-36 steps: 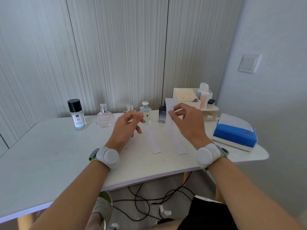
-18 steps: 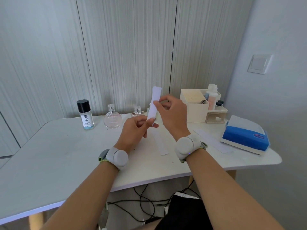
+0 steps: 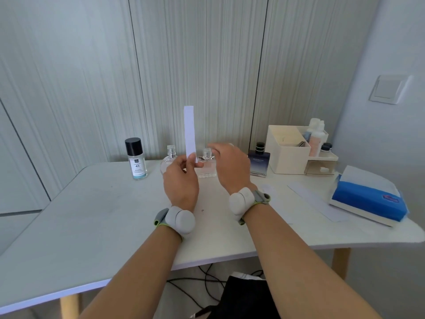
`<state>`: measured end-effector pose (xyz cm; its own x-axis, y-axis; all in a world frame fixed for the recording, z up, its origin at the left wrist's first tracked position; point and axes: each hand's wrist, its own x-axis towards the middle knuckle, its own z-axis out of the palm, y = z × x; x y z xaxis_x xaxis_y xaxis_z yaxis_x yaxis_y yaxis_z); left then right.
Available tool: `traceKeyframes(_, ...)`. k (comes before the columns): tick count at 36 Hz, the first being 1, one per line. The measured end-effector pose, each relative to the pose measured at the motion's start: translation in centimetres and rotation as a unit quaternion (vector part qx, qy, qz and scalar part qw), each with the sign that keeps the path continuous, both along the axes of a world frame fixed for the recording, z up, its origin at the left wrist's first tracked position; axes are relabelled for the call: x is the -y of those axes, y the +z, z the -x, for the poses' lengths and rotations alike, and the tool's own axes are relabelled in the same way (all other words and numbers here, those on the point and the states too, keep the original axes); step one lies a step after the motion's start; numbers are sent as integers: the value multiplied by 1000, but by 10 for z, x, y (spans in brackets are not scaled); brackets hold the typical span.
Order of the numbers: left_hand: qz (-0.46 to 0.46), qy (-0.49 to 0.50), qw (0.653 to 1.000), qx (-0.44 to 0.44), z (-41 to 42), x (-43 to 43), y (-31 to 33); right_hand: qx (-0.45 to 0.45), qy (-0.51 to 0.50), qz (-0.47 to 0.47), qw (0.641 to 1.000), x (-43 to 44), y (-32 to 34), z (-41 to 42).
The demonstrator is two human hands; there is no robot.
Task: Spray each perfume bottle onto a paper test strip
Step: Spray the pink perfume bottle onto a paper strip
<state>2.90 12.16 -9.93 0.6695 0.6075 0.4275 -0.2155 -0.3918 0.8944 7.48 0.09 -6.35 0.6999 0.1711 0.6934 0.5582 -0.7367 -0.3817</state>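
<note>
My left hand (image 3: 181, 180) pinches the lower end of a white paper test strip (image 3: 189, 130), which stands upright above the table. My right hand (image 3: 230, 168) hovers just right of it with loosely curved fingers and holds nothing, in front of a clear bottle with a bow (image 3: 207, 168). Along the wall stand a black-capped bottle marked 45 (image 3: 136, 160), a round pale bottle (image 3: 170, 154) partly hidden by my left hand, and a dark blue bottle (image 3: 259, 162). A second strip (image 3: 315, 201) lies flat at the right, and one more strip (image 3: 266, 187) peeks out by my right wrist.
A cream organizer (image 3: 287, 149) with small containers stands at the back right. A blue tissue pack (image 3: 368, 199) lies near the table's right edge. Cables run over the floor under the white table (image 3: 92, 215). A light switch (image 3: 388, 88) sits on the right wall.
The strip went from my right hand to my left hand and now stands upright. My right hand let go of it and moved right, toward the bottles.
</note>
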Motion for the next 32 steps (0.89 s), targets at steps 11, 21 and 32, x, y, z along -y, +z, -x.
traceKeyframes(11, -15, 15, 1000, 5, -3, 4, -1, -44, 16, 92, 995, -17, -10, -29)
traceKeyframes(21, -59, 40, 997, 16, 2, 7, 3, -84, 26, 27, 996, -14, -6, -13)
traceKeyframes(32, -63, 34, 994, 81, 0, 12, 9, -126, 70, -85, 986, 3, -4, 19)
